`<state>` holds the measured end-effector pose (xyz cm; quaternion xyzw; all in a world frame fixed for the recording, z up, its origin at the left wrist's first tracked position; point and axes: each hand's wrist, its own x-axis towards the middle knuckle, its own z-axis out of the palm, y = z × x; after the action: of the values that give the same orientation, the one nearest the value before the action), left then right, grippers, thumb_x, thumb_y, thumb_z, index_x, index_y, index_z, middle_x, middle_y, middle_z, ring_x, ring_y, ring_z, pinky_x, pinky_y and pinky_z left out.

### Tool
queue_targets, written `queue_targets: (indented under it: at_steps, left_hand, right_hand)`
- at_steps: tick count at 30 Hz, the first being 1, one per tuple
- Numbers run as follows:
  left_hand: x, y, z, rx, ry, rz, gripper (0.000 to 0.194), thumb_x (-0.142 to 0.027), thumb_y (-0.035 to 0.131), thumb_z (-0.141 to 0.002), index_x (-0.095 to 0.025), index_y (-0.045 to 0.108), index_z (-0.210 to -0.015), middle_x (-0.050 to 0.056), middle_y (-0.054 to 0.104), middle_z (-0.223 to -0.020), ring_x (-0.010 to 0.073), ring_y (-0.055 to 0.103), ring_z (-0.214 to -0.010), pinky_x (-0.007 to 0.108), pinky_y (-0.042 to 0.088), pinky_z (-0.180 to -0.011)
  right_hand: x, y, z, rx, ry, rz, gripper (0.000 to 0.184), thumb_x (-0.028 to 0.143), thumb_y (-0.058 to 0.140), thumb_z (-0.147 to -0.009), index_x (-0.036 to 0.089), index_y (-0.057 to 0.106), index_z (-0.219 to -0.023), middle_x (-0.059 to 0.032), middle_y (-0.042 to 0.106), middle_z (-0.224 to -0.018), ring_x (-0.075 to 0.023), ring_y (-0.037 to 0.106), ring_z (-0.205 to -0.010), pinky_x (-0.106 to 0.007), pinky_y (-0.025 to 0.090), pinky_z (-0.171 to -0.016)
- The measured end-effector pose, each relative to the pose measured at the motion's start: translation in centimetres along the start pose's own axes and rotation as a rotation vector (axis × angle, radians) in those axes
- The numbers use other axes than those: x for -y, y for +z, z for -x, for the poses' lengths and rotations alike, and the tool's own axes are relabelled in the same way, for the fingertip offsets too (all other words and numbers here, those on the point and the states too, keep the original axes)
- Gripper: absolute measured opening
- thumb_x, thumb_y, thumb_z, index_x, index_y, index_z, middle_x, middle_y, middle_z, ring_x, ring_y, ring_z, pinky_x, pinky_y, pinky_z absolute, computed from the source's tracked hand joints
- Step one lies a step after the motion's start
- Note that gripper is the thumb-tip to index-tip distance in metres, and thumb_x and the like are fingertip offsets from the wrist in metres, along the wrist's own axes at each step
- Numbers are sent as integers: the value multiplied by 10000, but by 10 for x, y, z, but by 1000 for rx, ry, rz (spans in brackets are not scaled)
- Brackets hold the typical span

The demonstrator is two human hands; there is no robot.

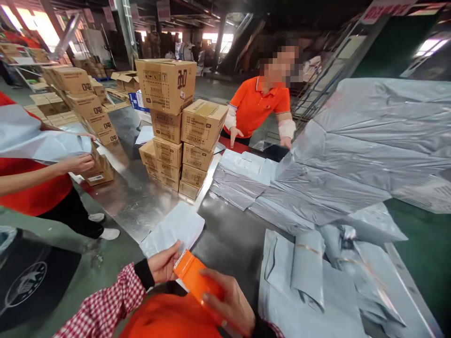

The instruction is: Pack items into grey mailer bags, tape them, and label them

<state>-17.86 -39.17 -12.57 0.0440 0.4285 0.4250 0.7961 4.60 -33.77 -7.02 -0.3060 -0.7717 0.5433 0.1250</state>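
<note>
My right hand (230,300) is wrapped round an orange tape dispenser (197,274), its toothed end turned towards my left hand. My left hand (165,263) is closed, thumb and fingers pinching the near edge of a pale grey plastic mailing bag (179,224). This bag lies on the metal table (229,244) just past my hands. The dispenser's tip is close beside my left fingers; whether it touches the bag I cannot tell. To the right of my right hand are flat grey mailing bags (310,310), with a rolled, banded bundle (308,267) on top.
Stacked brown cartons (167,87) stand on the table ahead. Wrapped grey parcels (352,141) are piled high at the right. A co-worker in orange (260,110) stands across the table. At the left, another person's hands (79,163) hold a bag by a carton (100,173).
</note>
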Motion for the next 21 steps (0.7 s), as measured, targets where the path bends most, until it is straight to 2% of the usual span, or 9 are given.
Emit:
queue_targets:
  at_steps: [3,6,10,12,14,17,19,21]
  left_hand:
    - [2,-4,-5,-57,102,-144,486,-559,827,-598,-126,691,-771,56,689,-741,144,622,-678,268,500,-701]
    - [-16,-17,-9,-212,274,-361,471,-591,782,-622,-143,642,-660,4,597,-588,100,504,-528,243,427,-565]
    - [-83,-56,-7,-552,511,-720,407,-554,598,-783,-157,609,-694,-8,555,-581,97,442,-502,250,366,-516]
    - [-118,-77,-8,-610,527,-791,363,-505,552,-815,-165,587,-693,-13,559,-596,97,436,-501,251,366,-522]
    - [-141,-93,-13,-631,495,-862,330,-461,537,-826,-169,585,-681,-17,569,-597,96,424,-480,254,360,-513]
    - [-147,-106,-29,-669,419,-968,316,-389,527,-844,-172,600,-626,-7,597,-590,115,464,-502,260,374,-534]
    - [-135,-110,-44,-694,358,-1033,352,-338,535,-861,-171,584,-555,11,619,-600,133,534,-575,260,410,-592]
    - [-119,-111,-58,-712,294,-1090,352,-314,563,-883,-157,592,-569,16,644,-653,141,589,-662,266,452,-668]
  right_hand:
    - [1,-2,-8,12,-10,-9,500,534,605,-808,156,698,-1122,-71,751,-887,-214,672,-732,-313,556,-715]
    - [7,-9,-16,19,-2,7,485,496,608,-803,154,697,-1135,-80,760,-932,-232,692,-779,-319,566,-746]
    - [15,-29,-24,35,91,78,460,433,588,-817,157,685,-1172,-79,770,-950,-243,710,-807,-302,567,-734]
    - [14,-37,-31,30,121,134,448,431,581,-819,159,698,-1156,-80,774,-950,-251,716,-818,-317,569,-753]
    - [10,-40,-41,13,134,180,440,426,583,-807,160,712,-1133,-80,778,-953,-263,719,-840,-344,568,-784]
    - [-2,-36,-59,-8,157,191,413,401,600,-792,170,725,-1112,-80,780,-974,-266,721,-856,-361,572,-794]
    - [-11,-30,-68,-5,184,159,397,382,618,-786,179,724,-1110,-79,776,-1013,-258,723,-870,-358,576,-802]
    - [-19,-25,-73,2,217,116,407,370,627,-781,178,712,-1129,-87,767,-1060,-255,722,-898,-364,576,-824]
